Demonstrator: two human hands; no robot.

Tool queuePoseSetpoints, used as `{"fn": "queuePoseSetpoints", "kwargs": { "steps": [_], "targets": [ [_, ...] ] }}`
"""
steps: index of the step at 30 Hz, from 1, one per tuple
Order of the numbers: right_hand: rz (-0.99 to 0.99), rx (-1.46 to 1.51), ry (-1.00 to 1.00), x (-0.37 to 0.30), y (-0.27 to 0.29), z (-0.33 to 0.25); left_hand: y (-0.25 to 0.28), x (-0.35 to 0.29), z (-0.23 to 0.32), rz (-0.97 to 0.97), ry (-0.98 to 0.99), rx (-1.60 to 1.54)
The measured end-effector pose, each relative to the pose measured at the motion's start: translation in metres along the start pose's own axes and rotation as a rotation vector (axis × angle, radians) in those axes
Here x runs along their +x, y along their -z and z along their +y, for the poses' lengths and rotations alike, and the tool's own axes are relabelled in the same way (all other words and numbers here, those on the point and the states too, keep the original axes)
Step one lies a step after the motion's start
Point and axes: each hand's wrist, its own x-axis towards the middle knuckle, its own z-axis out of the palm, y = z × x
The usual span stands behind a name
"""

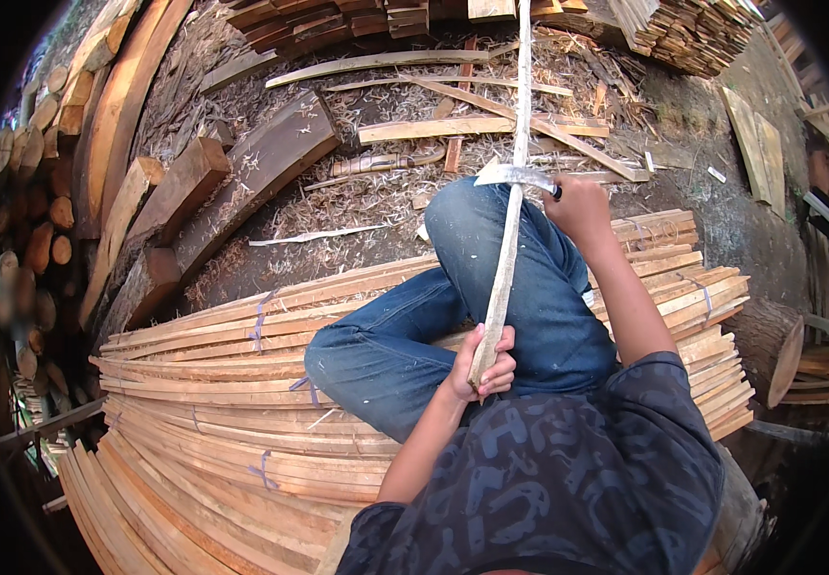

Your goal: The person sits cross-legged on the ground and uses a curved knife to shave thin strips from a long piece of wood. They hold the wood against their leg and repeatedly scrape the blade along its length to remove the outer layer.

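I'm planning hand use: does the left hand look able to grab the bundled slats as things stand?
Probably not: the left hand is closed around the pale strip, though the bundled slats lie nearby.

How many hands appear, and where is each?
2: the left hand grips the wooden strip near the shirt; the right hand holds the curved knife by its handle. No others show.

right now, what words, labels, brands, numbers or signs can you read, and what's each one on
Dark T-shirt: scattered grey letter-like shapes, but no whole word I can make out.
Curved blade in the right hand: no readable marking.
Small white piece on the ground: too small to tell whether it bears print.
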Motion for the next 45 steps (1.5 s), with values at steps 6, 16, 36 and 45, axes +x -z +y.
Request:
{"fn": "queuePoseSetpoints", "kwargs": {
  "steps": [6,16,36,45],
  "targets": [
    [0.093,-0.131,-0.314,0.041,0.032,0.033,0.001,-0.005,-0.001,0.053,-0.005,0.056],
    [-0.011,0.120,-0.115,-0.007,0.042,0.007,0.018,-0.022,-0.005,0.028,-0.086,0.057],
    [-0.341,1.406,0.072,-0.033,0.065,-0.130,-0.075,-0.005,0.070,-0.169,-0.287,0.489],
    [-0.422,1.070,0.098,-0.038,0.068,-0.105,-0.045,-0.030,0.061,-0.148,-0.246,0.358]
  ]
}}
